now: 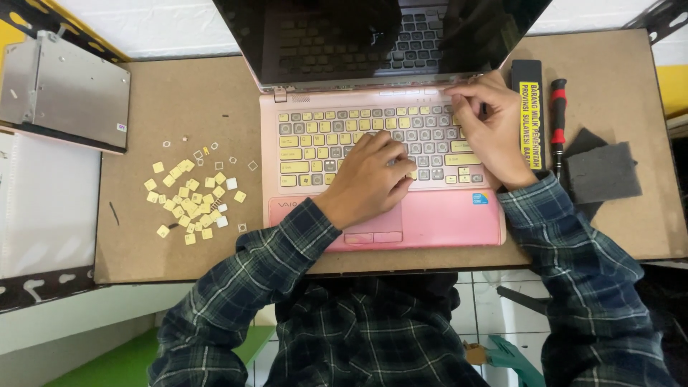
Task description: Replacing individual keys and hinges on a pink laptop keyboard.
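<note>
Fingertips of the right hand [494,125] are pinched narrow at the upper right corner of the keyboard [373,147]; whether a keycap is held between them cannot be told, since the fingers cover that spot. Left hand [373,179] is laid flat across the lower middle key rows, fingers spread and slightly curled, nothing gripped, wrist over the touchpad [376,222].

Keyboard is seen part-stripped: cream-yellow caps remain on the left columns, top row and a few at right; bare grey key seats are exposed across most of the middle and right. It belongs to a pink laptop [444,215], sat at table centre, lid open, dark screen [358,36] mirroring the keys.

Loose keycaps [190,197] are scattered in a pile on the brown board table [179,107], left of the laptop and well apart from both hands; a few small white clips are mixed in near the top of the pile.

Just right of the laptop, a black bar-shaped part with a yellow label [530,115] is lying touching the right hand's edge. Beside that, a screwdriver with red-and-black handle [557,115] is laid lengthwise. Further right, dark grey foam pieces [602,172] are stacked.

At far left, a silver metal drive unit [68,89] is resting half off the table edge. Both forearms are covered by dark green plaid sleeves [272,258].
</note>
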